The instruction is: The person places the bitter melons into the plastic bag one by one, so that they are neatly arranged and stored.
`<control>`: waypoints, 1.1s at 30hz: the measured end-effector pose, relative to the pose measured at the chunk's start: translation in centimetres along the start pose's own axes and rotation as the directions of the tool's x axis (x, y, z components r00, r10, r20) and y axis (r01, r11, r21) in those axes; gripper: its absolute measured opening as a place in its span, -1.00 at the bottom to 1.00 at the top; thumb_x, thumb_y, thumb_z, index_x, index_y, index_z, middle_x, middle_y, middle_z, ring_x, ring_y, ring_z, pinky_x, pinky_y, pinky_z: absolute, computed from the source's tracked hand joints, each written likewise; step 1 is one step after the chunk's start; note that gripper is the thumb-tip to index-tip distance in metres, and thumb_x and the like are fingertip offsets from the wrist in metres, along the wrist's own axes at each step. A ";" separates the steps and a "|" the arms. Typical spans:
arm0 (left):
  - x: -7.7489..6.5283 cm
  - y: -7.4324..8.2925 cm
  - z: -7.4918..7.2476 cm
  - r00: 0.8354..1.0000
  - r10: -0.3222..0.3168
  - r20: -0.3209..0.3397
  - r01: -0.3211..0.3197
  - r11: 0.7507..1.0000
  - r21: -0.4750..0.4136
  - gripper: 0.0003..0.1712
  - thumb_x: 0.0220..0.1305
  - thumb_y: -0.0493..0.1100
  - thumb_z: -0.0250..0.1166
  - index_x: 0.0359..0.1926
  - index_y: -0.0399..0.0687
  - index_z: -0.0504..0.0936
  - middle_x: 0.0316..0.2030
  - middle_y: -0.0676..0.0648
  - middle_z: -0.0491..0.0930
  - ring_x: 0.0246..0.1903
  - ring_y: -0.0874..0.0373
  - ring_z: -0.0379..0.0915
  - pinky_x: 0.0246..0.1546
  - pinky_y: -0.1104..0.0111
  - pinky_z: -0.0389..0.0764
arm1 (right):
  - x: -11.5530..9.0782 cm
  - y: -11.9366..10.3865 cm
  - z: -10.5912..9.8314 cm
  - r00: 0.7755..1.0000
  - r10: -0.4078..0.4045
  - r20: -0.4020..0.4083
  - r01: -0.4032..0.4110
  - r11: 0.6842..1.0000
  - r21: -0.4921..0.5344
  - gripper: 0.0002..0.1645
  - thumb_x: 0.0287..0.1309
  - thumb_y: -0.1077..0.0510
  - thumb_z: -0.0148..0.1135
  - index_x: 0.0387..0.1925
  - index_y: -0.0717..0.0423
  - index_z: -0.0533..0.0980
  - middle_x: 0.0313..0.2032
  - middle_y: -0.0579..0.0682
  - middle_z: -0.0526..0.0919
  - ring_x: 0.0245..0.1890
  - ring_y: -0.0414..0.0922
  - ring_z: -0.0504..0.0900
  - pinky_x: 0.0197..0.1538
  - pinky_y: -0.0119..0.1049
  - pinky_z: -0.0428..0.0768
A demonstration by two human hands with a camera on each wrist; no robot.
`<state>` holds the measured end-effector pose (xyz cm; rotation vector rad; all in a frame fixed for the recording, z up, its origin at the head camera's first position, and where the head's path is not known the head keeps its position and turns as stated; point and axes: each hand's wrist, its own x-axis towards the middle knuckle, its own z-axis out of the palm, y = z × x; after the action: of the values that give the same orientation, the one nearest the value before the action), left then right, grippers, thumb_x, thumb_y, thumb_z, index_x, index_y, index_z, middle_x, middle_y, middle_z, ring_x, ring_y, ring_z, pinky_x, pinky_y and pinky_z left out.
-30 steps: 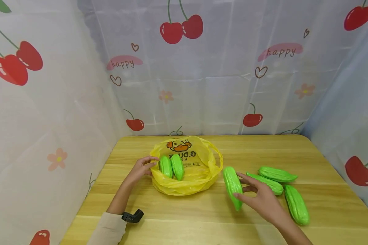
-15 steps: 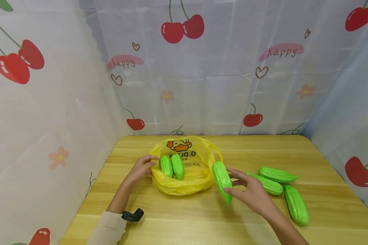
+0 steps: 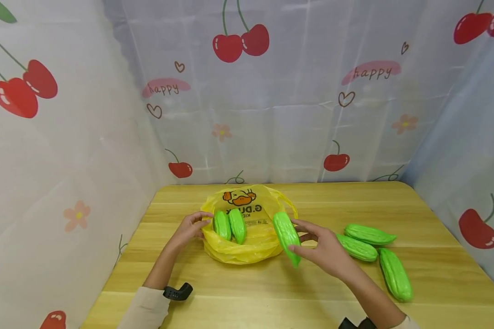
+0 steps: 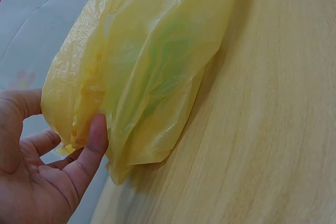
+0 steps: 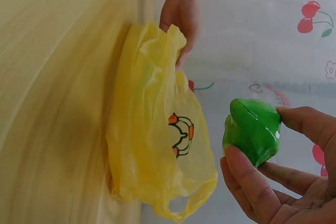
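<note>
My right hand (image 3: 323, 249) pinches a bright green, ribbed bitter melon (image 3: 287, 237) between thumb and fingers. It is tilted, overlapping the right side of a yellow plastic bag (image 3: 247, 253) in the head view. The right wrist view shows the bitter melon (image 5: 254, 129) end-on, raised off the table. At the bag's left rim, my left hand (image 3: 190, 227) grips the thin film; thumb and fingers lie on both sides of the plastic (image 4: 157, 77) in the left wrist view. Two more bitter melons (image 3: 237, 226) lie side by side inside the open bag, which has a duck print.
Three bitter melons (image 3: 395, 274) lie loosely grouped on the right of the wooden table (image 3: 238, 306), beyond my right forearm. A cherry-patterned curtain (image 3: 263, 114) stands behind the table and at both sides. The bag's handle loop (image 3: 290, 205) sticks out at its right.
My right hand has carried the bitter melon leftward from beside the bag to over its right edge. The left hand has stayed at the bag's left rim.
</note>
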<state>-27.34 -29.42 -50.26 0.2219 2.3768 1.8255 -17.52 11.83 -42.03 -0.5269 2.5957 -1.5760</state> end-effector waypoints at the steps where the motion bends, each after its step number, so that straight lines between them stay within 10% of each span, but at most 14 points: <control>1: 0.1 0.0 0.1 1.000 -0.001 0.001 0.001 1.000 -0.001 -0.60 0.52 -0.17 0.18 0.23 -0.33 0.56 0.20 -0.35 0.45 -0.27 0.09 0.53 -0.38 0.31 0.67 | 0.1 0.0 0.1 1.000 -0.003 0.000 0.003 1.000 -0.005 -0.17 0.11 0.05 0.54 0.39 0.09 0.44 0.14 0.16 0.64 -0.06 -0.03 0.69 -0.15 -0.17 0.65; 33: -0.3 0.1 0.2 1.000 -0.018 -0.022 0.019 1.000 0.013 -0.63 0.52 -0.16 0.18 0.21 -0.23 0.59 0.07 -0.24 0.47 -0.20 0.06 0.49 -0.35 0.27 0.69 | 4.7 -1.5 2.2 0.998 -0.068 0.017 0.068 0.998 0.012 -0.21 0.15 0.04 0.51 0.38 0.07 0.45 0.13 0.12 0.65 -0.04 0.00 0.67 -0.07 -0.11 0.68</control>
<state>-27.03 -29.30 -50.22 0.1813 2.3981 1.8142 -21.03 7.89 -41.18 -0.6316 2.5808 -1.5981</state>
